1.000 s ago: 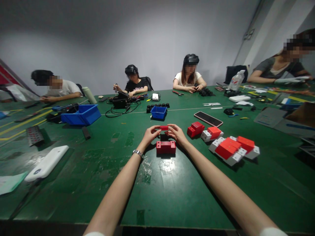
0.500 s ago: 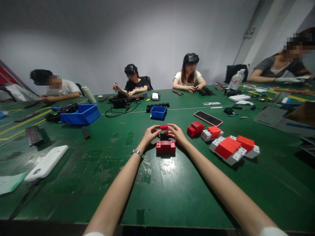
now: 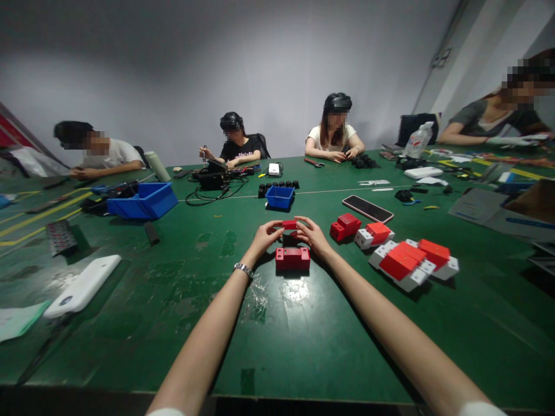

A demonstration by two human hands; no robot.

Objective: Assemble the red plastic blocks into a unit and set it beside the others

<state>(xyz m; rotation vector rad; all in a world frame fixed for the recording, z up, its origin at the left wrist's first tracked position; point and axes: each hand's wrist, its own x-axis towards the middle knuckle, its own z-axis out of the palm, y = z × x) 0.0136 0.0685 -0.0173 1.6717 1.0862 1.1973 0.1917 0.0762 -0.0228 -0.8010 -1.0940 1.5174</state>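
Between my fingertips, a small red plastic block [image 3: 289, 225] is gripped at both ends, a little above the table. My left hand [image 3: 266, 237] pinches its left end, and my right hand [image 3: 311, 236] has the right end. Just nearer to me, a larger red block-shaped housing [image 3: 292, 259] with a recessed middle and holes at its ends rests on the green table [image 3: 182, 335]. To the right of my right hand lie a red block [image 3: 346, 227] and several red-and-white modules [image 3: 401, 263]. What the small block is exactly I cannot make out.
Ahead stands a small blue bin [image 3: 280, 197] before a row of black parts. A phone [image 3: 367, 208] lies to the right. On the left are a larger blue bin [image 3: 145, 201] and a white power bank [image 3: 84, 286]. Several people sit around the table.
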